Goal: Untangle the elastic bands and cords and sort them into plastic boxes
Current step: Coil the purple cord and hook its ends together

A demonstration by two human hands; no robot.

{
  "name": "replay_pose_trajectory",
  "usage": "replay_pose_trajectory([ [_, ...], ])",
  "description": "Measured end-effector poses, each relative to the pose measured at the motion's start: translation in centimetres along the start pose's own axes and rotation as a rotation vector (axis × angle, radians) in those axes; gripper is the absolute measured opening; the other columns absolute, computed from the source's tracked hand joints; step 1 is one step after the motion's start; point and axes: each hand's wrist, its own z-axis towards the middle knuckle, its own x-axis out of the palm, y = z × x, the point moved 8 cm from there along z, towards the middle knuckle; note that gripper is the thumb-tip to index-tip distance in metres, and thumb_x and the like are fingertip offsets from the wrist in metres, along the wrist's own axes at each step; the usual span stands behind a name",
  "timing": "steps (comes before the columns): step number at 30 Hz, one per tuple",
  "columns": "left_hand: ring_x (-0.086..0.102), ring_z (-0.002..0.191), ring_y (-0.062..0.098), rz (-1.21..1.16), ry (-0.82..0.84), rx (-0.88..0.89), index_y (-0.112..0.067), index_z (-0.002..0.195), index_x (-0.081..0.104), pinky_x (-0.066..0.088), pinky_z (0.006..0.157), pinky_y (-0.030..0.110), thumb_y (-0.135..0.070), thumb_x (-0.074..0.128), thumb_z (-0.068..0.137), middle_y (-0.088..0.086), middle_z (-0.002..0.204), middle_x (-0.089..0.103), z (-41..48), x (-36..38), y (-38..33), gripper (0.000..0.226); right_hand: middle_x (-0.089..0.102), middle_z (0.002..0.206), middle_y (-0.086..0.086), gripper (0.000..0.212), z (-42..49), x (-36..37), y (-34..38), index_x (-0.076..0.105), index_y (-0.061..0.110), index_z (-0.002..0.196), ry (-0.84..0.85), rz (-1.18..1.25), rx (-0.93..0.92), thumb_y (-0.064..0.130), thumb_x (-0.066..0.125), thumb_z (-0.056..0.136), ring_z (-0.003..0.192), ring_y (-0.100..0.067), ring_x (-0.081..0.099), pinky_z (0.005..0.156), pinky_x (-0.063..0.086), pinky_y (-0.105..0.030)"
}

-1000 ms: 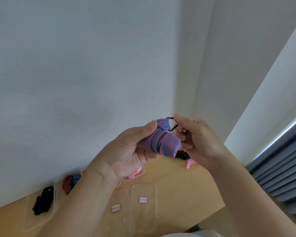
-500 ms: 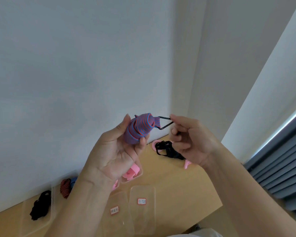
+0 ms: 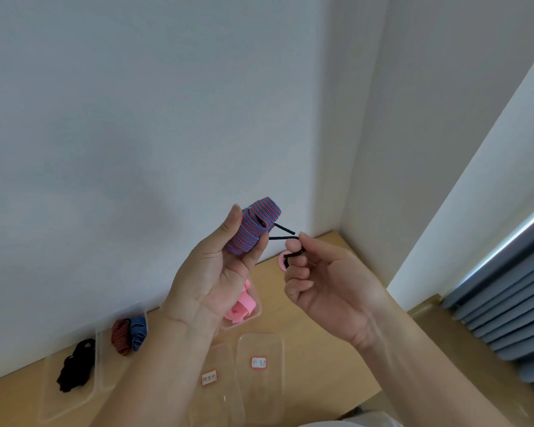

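**Hands.** The left hand (image 3: 213,275) is raised, with fingers and thumb curled round a wound bundle of blue-and-red striped elastic band (image 3: 253,231). The right hand (image 3: 330,288) pinches a thin black cord (image 3: 282,238) between thumb and forefinger, and its other fingers are curled in. Two strands of the cord leave the striped bundle. One ends free in the air. The other runs to the right fingertips and loops below them. The hands are near each other but apart, both above the light wooden table (image 3: 315,343).

**Table.**
- Below the left hand, a clear plastic box (image 3: 258,314) holds pink elastic bands (image 3: 239,308).
- Nearer the camera lie two clear rectangular boxes (image 3: 259,396), each with a red-bordered white label (image 3: 258,362). The writing cannot be read.
- To the left, a clear box (image 3: 111,374) contains a red-striped band (image 3: 121,335) and a blue-striped band (image 3: 138,332), side by side.
- The leftmost clear box (image 3: 59,405) holds black bands (image 3: 74,365).
- A pink object (image 3: 280,259), probably another band, lies by the wall and is partly hidden behind the right fingers.

**Surroundings.** A grey slatted blind (image 3: 506,303) hangs at the right edge.
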Motion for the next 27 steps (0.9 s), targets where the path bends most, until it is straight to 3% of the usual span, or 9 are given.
replay_pose_trajectory([
  [5,0.072,0.091,0.021,0.114,-0.004,0.040,-0.005,0.077,0.081,0.061,0.065,0.028,-0.021,0.081,0.066,0.012,0.099,0.073,-0.2,-0.1,-0.6,0.020,0.050,0.062,-0.001,0.030,0.5,-1.5,0.9,0.073,0.005,0.076,-0.211,-0.195,-0.170,0.018,0.059,0.100,0.047,-0.008,0.042,0.039,0.032,-0.017],
  [10,0.074,0.078,0.016,0.100,-0.028,0.027,-0.009,0.070,0.081,0.061,0.064,0.027,-0.023,0.080,0.067,0.008,0.088,0.075,-0.4,-0.5,-0.4,0.014,0.064,0.066,-0.003,0.024,0.4,-2.1,2.2,0.074,0.004,0.090,-0.348,-0.646,-0.405,0.016,0.057,0.101,0.050,-0.010,0.048,0.045,0.040,-0.016],
  [11,0.074,0.077,0.016,0.090,-0.032,0.017,-0.008,0.071,0.081,0.061,0.063,0.027,-0.023,0.080,0.067,0.008,0.088,0.075,-0.4,-0.5,-0.4,0.015,0.066,0.064,-0.002,0.017,0.3,-2.0,2.3,0.073,0.009,0.097,-0.350,-0.675,-0.434,0.012,0.057,0.099,0.050,-0.011,0.050,0.046,0.041,-0.017],
  [13,0.074,0.077,0.017,0.057,-0.034,-0.005,-0.006,0.078,0.078,0.061,0.063,0.028,-0.022,0.080,0.069,0.009,0.090,0.075,-0.5,-0.6,-0.3,0.019,0.067,0.061,-0.003,0.024,0.3,-1.9,2.5,0.066,0.021,0.107,-0.339,-0.709,-0.478,0.003,0.053,0.096,0.048,-0.012,0.053,0.046,0.042,-0.019],
  [18,0.073,0.092,0.024,-0.007,-0.068,-0.034,0.002,0.110,0.070,0.061,0.065,0.029,-0.021,0.081,0.073,0.023,0.120,0.071,-0.3,-0.9,-0.1,0.045,0.069,0.064,-0.004,0.025,0.0,-0.8,3.5,0.063,0.027,0.083,-0.261,-0.907,-0.598,0.007,0.051,0.092,0.051,-0.014,0.055,0.050,0.041,-0.023],
  [19,0.073,0.091,0.024,-0.016,-0.069,-0.030,0.002,0.107,0.073,0.061,0.065,0.030,-0.020,0.080,0.074,0.022,0.118,0.072,-0.2,-0.9,-0.2,0.040,0.072,0.068,-0.003,0.020,-0.3,-0.3,3.7,0.066,0.026,0.081,-0.225,-0.938,-0.662,0.013,0.055,0.092,0.054,-0.014,0.059,0.053,0.042,-0.023],
  [22,0.075,0.075,0.021,-0.020,-0.067,-0.024,-0.006,0.070,0.079,0.061,0.063,0.031,-0.017,0.079,0.073,0.013,0.092,0.075,-0.1,-0.8,-0.4,0.012,0.074,0.079,0.011,0.008,-1.2,1.3,3.5,0.070,0.029,0.084,-0.083,-1.135,-0.846,0.032,0.065,0.090,0.070,-0.008,0.065,0.065,0.046,-0.017],
  [24,0.074,0.075,0.022,-0.035,-0.044,-0.049,-0.006,0.068,0.078,0.061,0.063,0.031,-0.017,0.079,0.072,0.013,0.091,0.074,-0.2,-0.5,-0.1,0.012,0.069,0.080,0.017,0.005,-0.9,1.7,3.2,0.067,0.031,0.087,-0.071,-1.324,-0.903,0.030,0.070,0.091,0.073,-0.006,0.064,0.066,0.043,-0.010],
  [27,0.075,0.076,0.021,-0.027,0.027,-0.087,-0.006,0.071,0.078,0.061,0.064,0.031,-0.016,0.079,0.073,0.011,0.090,0.075,-0.7,0.6,0.5,0.010,0.066,0.080,0.013,0.013,-0.4,1.1,4.1,0.064,0.027,0.093,-0.119,-1.336,-0.920,0.018,0.073,0.092,0.072,-0.007,0.061,0.066,0.044,-0.014],
])
